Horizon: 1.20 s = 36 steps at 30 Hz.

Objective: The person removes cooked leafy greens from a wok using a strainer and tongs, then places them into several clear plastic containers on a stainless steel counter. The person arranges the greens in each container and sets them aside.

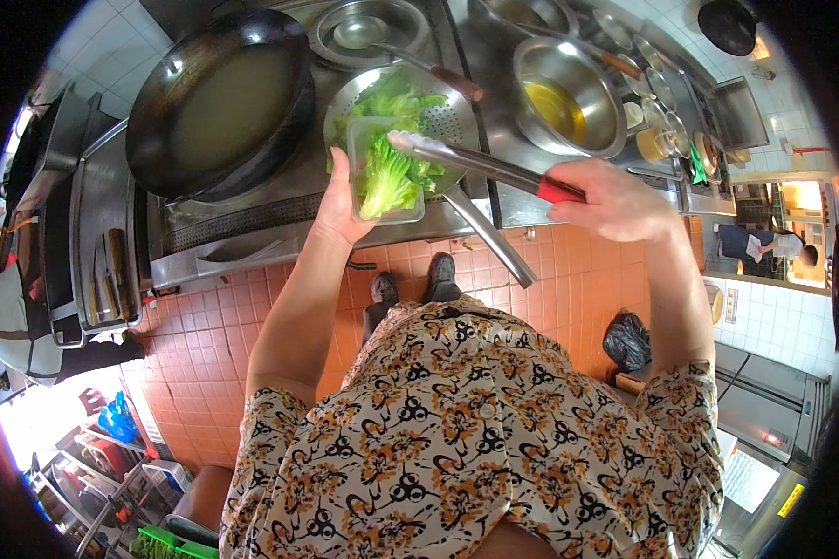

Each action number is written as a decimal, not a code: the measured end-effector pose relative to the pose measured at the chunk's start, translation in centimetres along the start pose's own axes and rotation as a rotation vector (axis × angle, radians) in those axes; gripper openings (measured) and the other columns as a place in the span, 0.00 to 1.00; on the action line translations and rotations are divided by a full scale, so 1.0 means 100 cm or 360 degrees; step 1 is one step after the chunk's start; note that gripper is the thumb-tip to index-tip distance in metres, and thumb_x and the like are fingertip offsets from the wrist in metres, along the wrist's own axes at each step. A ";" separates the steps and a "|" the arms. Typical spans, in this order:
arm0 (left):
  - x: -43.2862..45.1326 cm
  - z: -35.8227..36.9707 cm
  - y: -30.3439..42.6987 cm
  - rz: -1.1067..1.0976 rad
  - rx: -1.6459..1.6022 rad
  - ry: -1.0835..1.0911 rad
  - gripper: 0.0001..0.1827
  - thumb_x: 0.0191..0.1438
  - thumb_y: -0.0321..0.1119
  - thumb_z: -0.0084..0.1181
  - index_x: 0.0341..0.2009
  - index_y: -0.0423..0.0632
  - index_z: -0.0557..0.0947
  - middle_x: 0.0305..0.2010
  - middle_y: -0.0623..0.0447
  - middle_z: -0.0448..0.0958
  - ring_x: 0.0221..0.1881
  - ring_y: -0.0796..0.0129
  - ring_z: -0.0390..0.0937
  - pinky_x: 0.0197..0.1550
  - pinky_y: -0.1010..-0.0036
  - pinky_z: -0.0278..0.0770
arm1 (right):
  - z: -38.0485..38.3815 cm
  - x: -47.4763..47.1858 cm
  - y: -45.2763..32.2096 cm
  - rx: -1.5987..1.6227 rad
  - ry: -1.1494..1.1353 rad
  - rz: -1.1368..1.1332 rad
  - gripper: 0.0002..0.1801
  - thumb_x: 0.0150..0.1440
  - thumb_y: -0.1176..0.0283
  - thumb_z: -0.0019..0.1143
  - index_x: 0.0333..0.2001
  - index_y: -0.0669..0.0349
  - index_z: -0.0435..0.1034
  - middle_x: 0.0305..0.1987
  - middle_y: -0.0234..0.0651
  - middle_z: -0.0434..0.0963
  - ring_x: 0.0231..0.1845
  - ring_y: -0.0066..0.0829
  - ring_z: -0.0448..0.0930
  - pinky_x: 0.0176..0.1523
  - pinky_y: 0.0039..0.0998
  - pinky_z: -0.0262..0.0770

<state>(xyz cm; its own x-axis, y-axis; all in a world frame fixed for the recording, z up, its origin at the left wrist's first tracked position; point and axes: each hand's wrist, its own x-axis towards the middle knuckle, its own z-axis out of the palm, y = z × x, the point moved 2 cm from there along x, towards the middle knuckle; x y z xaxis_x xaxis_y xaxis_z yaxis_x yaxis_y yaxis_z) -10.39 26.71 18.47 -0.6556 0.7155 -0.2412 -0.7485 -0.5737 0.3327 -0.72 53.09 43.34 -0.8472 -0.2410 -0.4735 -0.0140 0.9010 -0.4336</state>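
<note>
My left hand holds a clear plastic container with leafy lettuce in it. In my right hand are metal tongs with a red grip, their tips at the lettuce in the container. The container is above the near part of a perforated metal strainer, where more green leaves lie. The strainer's metal handle sticks out over the counter's front edge. Whether the tong tips pinch a leaf cannot be told.
A large wok with cloudy liquid stands left. A ladle rests in a metal bowl behind the strainer. Right of it is a steel bowl with yellow liquid. A black bag sits on the tiled floor. Other people are at both sides.
</note>
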 end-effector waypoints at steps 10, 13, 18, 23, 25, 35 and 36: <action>-0.014 -0.004 -0.034 0.0024 -0.0184 0.0022 0.53 0.56 0.80 0.41 0.73 0.52 0.65 0.71 0.47 0.69 0.69 0.50 0.69 0.68 0.42 0.68 | 0.064 0.033 0.010 0.0120 -0.0076 0.0220 0.16 0.62 0.61 0.60 0.40 0.65 0.74 0.34 0.50 0.80 0.38 0.50 0.83 0.44 0.45 0.77; -0.019 -0.003 -0.037 0.0118 -0.0199 -0.0028 0.53 0.54 0.79 0.49 0.73 0.54 0.65 0.72 0.47 0.68 0.70 0.49 0.68 0.68 0.39 0.67 | 0.090 0.040 -0.005 0.0092 0.0126 0.0020 0.16 0.61 0.61 0.62 0.41 0.65 0.74 0.35 0.52 0.81 0.41 0.52 0.83 0.46 0.46 0.77; -0.029 -0.006 -0.031 0.0304 -0.0163 -0.0019 0.51 0.55 0.76 0.51 0.73 0.55 0.64 0.73 0.48 0.68 0.71 0.49 0.66 0.70 0.40 0.65 | 0.111 0.024 -0.008 0.0205 0.0174 0.0096 0.17 0.61 0.61 0.63 0.43 0.64 0.73 0.37 0.53 0.81 0.42 0.56 0.83 0.45 0.49 0.77; -0.026 -0.010 -0.031 0.0502 -0.0160 -0.0055 0.45 0.62 0.71 0.46 0.73 0.54 0.64 0.73 0.49 0.67 0.70 0.50 0.67 0.71 0.43 0.66 | 0.143 0.011 -0.015 0.0200 0.0178 0.0112 0.16 0.63 0.62 0.60 0.43 0.65 0.72 0.36 0.55 0.81 0.41 0.59 0.82 0.45 0.51 0.76; -0.025 -0.013 -0.030 0.0541 -0.0197 -0.0013 0.43 0.64 0.69 0.46 0.73 0.53 0.64 0.72 0.49 0.67 0.70 0.50 0.68 0.71 0.45 0.66 | 0.143 0.004 -0.018 0.0260 0.0285 0.0036 0.15 0.63 0.62 0.60 0.42 0.65 0.72 0.35 0.56 0.80 0.40 0.60 0.82 0.44 0.52 0.76; -0.038 -0.022 -0.024 0.0480 -0.0004 -0.0056 0.44 0.62 0.66 0.54 0.73 0.52 0.65 0.72 0.48 0.69 0.70 0.49 0.68 0.71 0.44 0.65 | 0.115 0.007 -0.011 0.0296 0.0431 -0.0020 0.13 0.60 0.67 0.62 0.40 0.68 0.73 0.28 0.50 0.77 0.28 0.42 0.77 0.36 0.41 0.73; -0.039 -0.021 -0.025 0.0469 -0.0002 -0.0066 0.44 0.62 0.67 0.54 0.73 0.52 0.65 0.72 0.48 0.69 0.70 0.49 0.68 0.71 0.44 0.66 | 0.113 0.009 -0.011 0.0297 0.0437 -0.0067 0.13 0.60 0.67 0.62 0.40 0.68 0.73 0.27 0.49 0.76 0.28 0.40 0.77 0.36 0.40 0.73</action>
<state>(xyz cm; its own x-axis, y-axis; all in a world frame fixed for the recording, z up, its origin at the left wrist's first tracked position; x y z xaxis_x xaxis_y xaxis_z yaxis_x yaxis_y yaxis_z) -6.23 24.51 16.65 -0.8401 0.5338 -0.0969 -0.5267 -0.7596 0.3816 4.52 47.77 34.68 -0.9598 -0.1473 -0.2388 0.0242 0.8045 -0.5935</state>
